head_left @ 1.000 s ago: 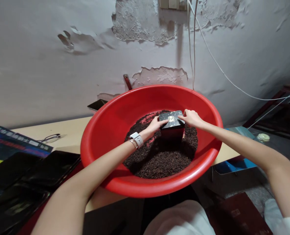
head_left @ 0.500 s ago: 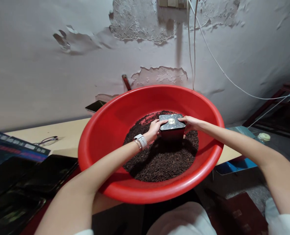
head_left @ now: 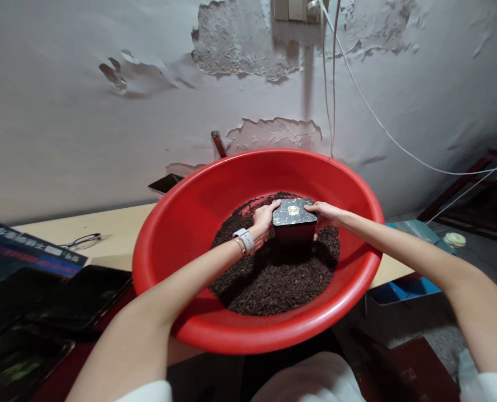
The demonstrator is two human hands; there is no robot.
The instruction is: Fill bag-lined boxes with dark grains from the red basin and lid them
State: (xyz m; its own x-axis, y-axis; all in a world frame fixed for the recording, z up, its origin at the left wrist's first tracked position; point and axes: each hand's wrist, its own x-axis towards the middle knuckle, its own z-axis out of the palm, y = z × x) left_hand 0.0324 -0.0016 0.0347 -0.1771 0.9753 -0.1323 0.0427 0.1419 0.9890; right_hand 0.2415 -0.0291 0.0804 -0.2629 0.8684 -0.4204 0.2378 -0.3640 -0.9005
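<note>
The left hand (head_left: 264, 219) and right hand (head_left: 326, 211) pinch a box (head_left: 295, 220) between them, thumbs on its dark top, where thin pale lines surround a gold square; its side looks shadowed red. Below them, dark granules (head_left: 282, 286) lie in a basin (head_left: 252, 338).

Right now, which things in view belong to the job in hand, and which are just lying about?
In use: dark-topped box, held by left hand and right hand; dark loose material; red basin.

Apparently just lying about: eyeglasses; blue printed item; flat dark object behind the red basin; pale round object.
</note>
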